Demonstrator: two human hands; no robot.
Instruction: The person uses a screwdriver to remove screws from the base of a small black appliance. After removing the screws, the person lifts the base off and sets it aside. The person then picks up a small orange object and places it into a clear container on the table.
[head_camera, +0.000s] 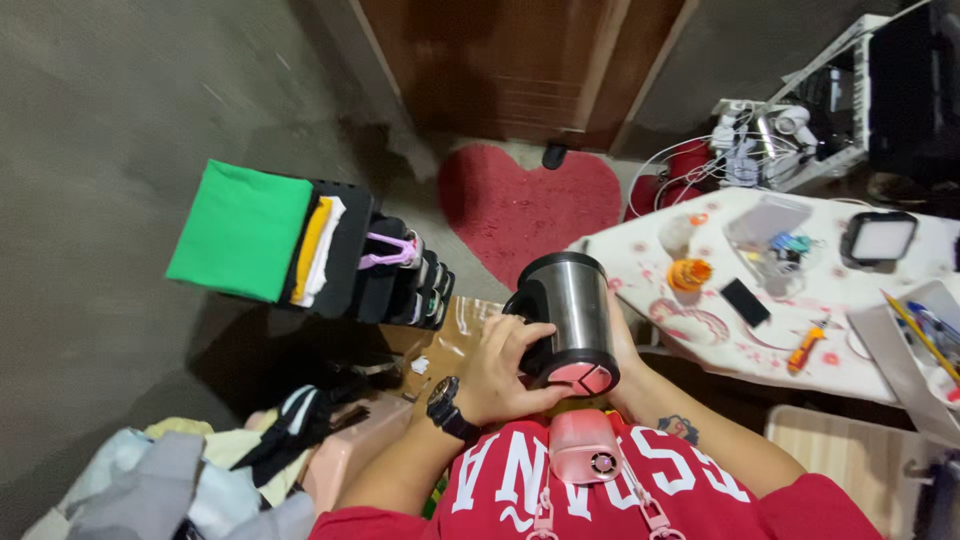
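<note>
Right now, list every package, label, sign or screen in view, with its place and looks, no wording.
Dark phone-like slab: flat on the patterned table, black rectangle, blank face.
Black-framed tray or screen: far side of the table, rounded rectangle, pale centre; which it is cannot be told.
Steel mug in both hands: no label visible.

Dim indoor light, sharp at centre; glare streaks the steel mug (572, 300), edges bend wide, the left floor corner sinks dark.

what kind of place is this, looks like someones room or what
Most likely a lived-in room at home. A red heart-shaped rug lies by a wooden door, a black shelf holds folded clothes, and a cluttered table stands beside the person, whose hands hold a steel mug.
</note>
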